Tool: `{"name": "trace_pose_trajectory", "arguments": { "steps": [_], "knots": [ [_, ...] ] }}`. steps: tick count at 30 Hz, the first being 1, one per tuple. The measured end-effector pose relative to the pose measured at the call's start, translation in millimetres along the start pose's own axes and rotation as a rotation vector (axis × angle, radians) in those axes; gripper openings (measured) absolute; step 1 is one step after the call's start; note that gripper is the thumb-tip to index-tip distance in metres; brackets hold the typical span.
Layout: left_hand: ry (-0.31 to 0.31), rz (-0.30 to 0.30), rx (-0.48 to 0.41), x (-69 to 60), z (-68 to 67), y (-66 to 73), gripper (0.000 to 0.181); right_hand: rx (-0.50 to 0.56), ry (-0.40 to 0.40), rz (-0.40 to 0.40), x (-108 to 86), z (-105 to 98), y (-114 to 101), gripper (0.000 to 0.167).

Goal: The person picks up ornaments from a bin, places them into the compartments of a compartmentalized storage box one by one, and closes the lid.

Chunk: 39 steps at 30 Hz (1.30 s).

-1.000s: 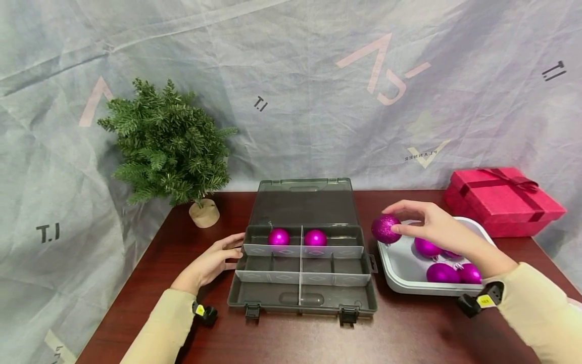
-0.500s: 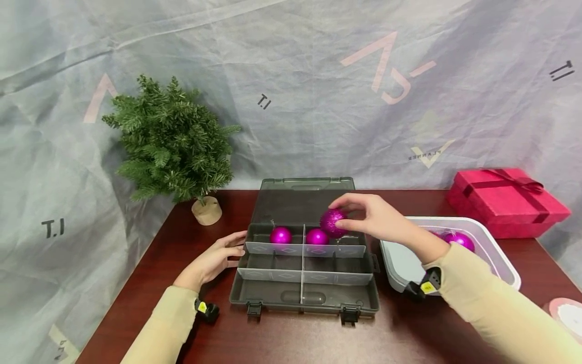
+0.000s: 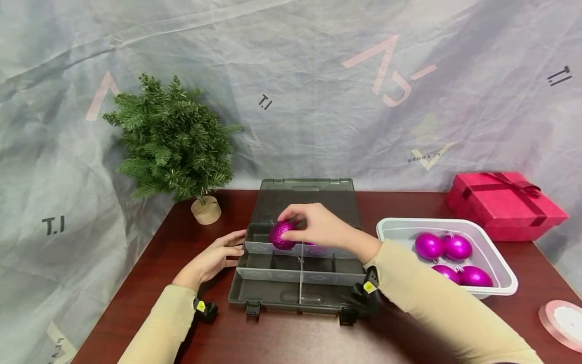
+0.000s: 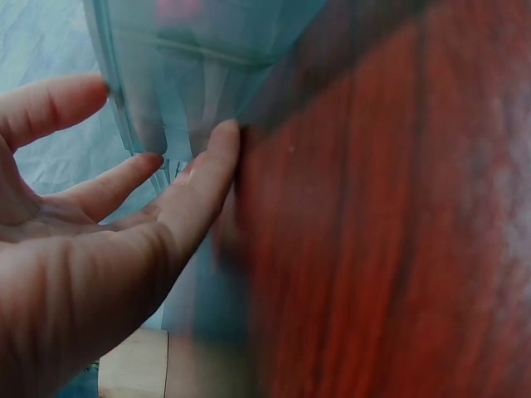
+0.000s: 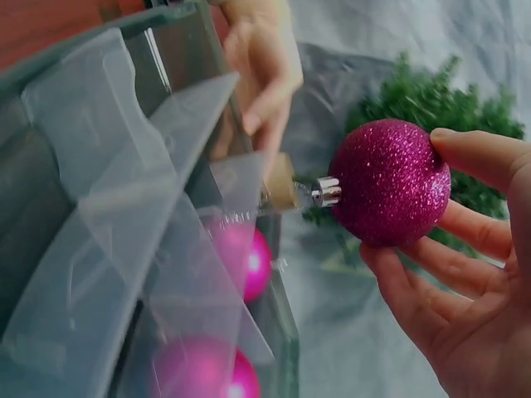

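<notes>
My right hand (image 3: 325, 230) pinches a glittery magenta Christmas bauble (image 3: 282, 235) between thumb and fingers, above the back row of a grey divided plastic box (image 3: 265, 294). The bauble's silver cap points toward the box in the right wrist view. Two smooth magenta baubles, one nearer (image 5: 207, 369) and one farther (image 5: 253, 261), lie in that row; in the head view they are mostly hidden by my hand and the glittery bauble. My left hand (image 3: 215, 259) rests at the box's left wall, fingers extended, fingertips touching or nearly touching it in the left wrist view.
A white tub (image 3: 504, 263) with several smooth magenta baubles stands at right. Behind it sits a red gift box (image 3: 506, 202). A small artificial tree (image 3: 175, 141) is at back left. A pink ribbon roll (image 3: 561, 323) lies at the right edge. The box lid (image 3: 306, 197) leans back.
My right hand has carried the glittery bauble leftward from above the tub to over the box's back row. The tub's baubles have come back into view. My left hand stays in place.
</notes>
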<state>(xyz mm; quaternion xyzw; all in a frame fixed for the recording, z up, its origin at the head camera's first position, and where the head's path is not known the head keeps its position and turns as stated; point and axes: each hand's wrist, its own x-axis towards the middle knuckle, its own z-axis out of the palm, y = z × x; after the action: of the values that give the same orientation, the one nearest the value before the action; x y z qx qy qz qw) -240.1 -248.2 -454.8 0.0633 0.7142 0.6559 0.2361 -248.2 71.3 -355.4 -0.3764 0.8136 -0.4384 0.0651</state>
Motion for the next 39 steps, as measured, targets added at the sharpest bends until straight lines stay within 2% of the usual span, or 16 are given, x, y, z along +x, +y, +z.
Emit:
{"name": "trace_pose_trajectory", "arguments": {
  "steps": [3,10,16,29,39],
  "knots": [
    [0.007,-0.006,-0.005,-1.1,-0.5,0.4,0.069,-0.029,-0.022,-0.014,11.0,14.1,-1.9,0.03],
    [0.01,-0.01,-0.003,0.4,0.6,1.9,0.069,-0.166,-0.042,-0.048,29.5,40.8,2.2,0.031],
    [0.009,-0.008,0.012,0.9,1.6,2.1,0.07,-0.225,-0.087,-0.025,37.8,56.6,7.0,0.031],
    [0.018,-0.003,0.002,2.4,0.9,0.4,0.069,-0.31,-0.109,-0.02,44.3,78.2,8.0,0.031],
    [0.009,0.011,-0.012,2.8,-1.1,-0.4,0.07,-0.341,-0.078,-0.006,47.5,89.7,8.9,0.031]
  ]
}}
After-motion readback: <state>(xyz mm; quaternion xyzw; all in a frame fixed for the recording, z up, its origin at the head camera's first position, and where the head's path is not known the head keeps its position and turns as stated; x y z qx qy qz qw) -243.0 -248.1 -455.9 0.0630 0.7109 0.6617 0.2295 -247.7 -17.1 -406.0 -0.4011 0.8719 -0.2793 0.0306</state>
